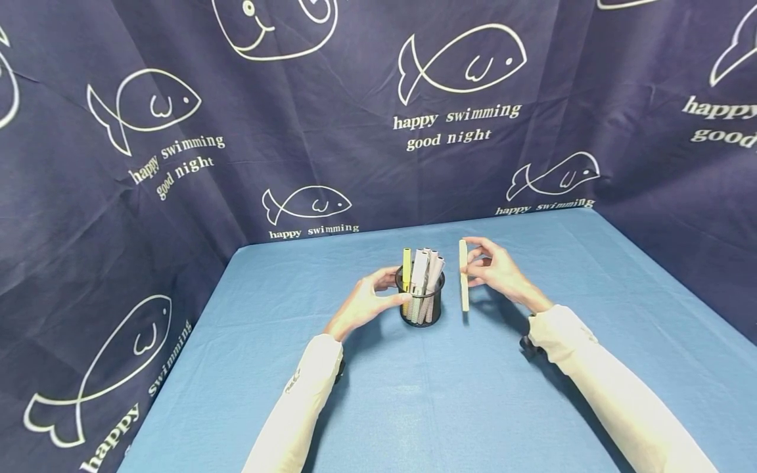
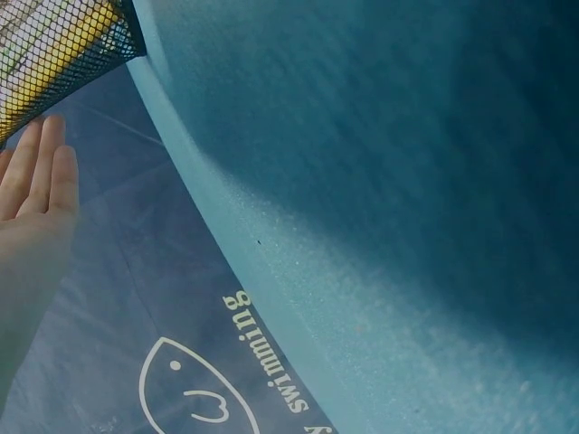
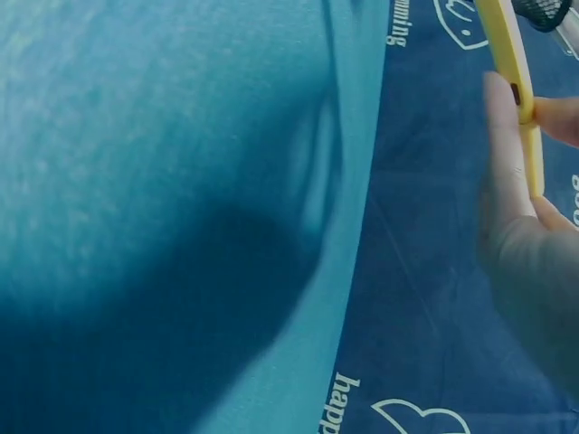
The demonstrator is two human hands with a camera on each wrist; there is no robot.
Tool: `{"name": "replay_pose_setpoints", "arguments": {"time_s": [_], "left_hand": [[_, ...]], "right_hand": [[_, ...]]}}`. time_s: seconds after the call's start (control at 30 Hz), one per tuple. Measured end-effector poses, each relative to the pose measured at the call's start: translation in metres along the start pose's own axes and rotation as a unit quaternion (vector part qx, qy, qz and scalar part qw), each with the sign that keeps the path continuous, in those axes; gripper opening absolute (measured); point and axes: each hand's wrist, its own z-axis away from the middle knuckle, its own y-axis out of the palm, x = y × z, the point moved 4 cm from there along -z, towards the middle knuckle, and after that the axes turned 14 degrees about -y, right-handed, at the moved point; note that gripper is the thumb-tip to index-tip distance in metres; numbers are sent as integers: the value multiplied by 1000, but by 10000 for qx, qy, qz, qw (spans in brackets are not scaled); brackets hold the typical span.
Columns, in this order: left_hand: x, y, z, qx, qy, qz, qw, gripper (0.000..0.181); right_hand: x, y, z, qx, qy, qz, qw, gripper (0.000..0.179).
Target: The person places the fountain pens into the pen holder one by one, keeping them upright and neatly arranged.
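A black mesh pen holder (image 1: 436,309) stands upright on the table with several capped markers (image 1: 419,268) in it, mostly pale, one of them yellow (image 1: 406,263). My left hand (image 1: 368,303) holds the holder from its left side, thumb across the front and fingers at the back. In the left wrist view the fingers (image 2: 38,176) touch the mesh (image 2: 68,59). To the right of the holder, my right hand (image 1: 492,266) pinches a pale yellow marker (image 1: 464,279) between thumb and fingers. That marker is nearly upright, apart from the holder; the right wrist view shows it (image 3: 507,50) closer.
A blue cloth (image 1: 414,407) covers the table. Behind it and at both sides hangs a dark blue curtain (image 1: 367,151) with white fish drawings and lettering. Dark bands sit at both wrists, under white sleeves (image 1: 591,368).
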Motion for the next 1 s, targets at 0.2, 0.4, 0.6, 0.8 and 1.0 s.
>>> {"name": "replay_pose_setpoints", "arguments": {"time_s": [0.2, 0.4, 0.6, 0.8, 1.0], "left_hand": [[2, 0, 0, 9, -28, 45, 10000, 66], [3, 0, -1, 4, -32, 81, 10000, 66], [3, 0, 0, 15, -19, 75, 10000, 67], [2, 1, 0, 28, -4, 90, 10000, 67], [1, 0, -1, 10, -7, 86, 10000, 68]], "right_hand": [[9, -4, -1, -253, -560, -40, 9981, 66], [22, -3, -3, -390, -1125, -145, 9928, 66], [37, 3, -5, -439, -1499, -470, 9866, 68], [50, 12, -9, -479, -1833, -610, 9800, 70], [61, 22, -13, -523, -2133, -767, 9726, 71]]}}
